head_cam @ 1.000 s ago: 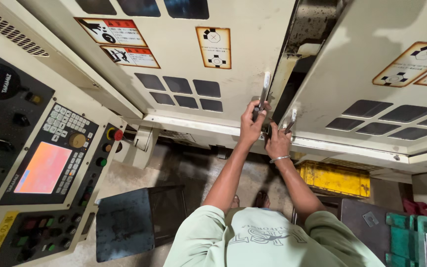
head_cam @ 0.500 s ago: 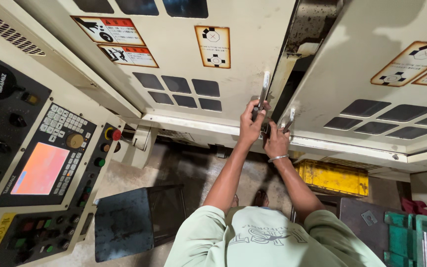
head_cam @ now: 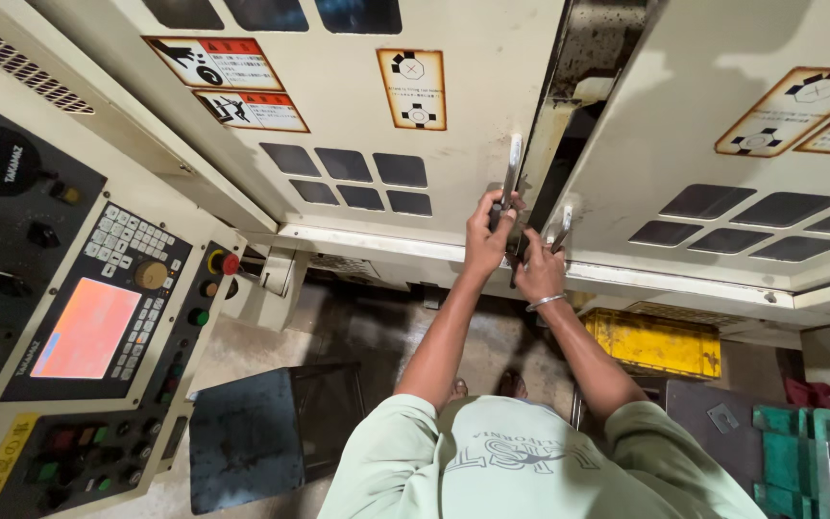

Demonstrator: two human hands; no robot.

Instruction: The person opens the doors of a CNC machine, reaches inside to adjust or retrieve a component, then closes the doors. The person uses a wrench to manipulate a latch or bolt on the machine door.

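Observation:
Two cream sliding doors of a machine stand in front of me with a dark gap (head_cam: 569, 144) between them. My left hand (head_cam: 488, 235) is closed around the upright metal handle (head_cam: 511, 168) at the edge of the left door (head_cam: 357, 115). My right hand (head_cam: 538, 272), with a metal bangle on its wrist, grips the shorter handle (head_cam: 561, 226) on the right door (head_cam: 722, 125). The two hands are close together at the lower end of the gap.
A control panel (head_cam: 98, 317) with an orange screen, a keypad and a red button stands at my left. Below the doors lie a yellow crate (head_cam: 665, 341), a dark flat stand (head_cam: 242, 437) and green crates (head_cam: 818, 461) at the far right. Warning stickers are stuck on both doors.
Both hands stay on the door handles; the gap between the doors looks about the same. Only the view has shifted a little.

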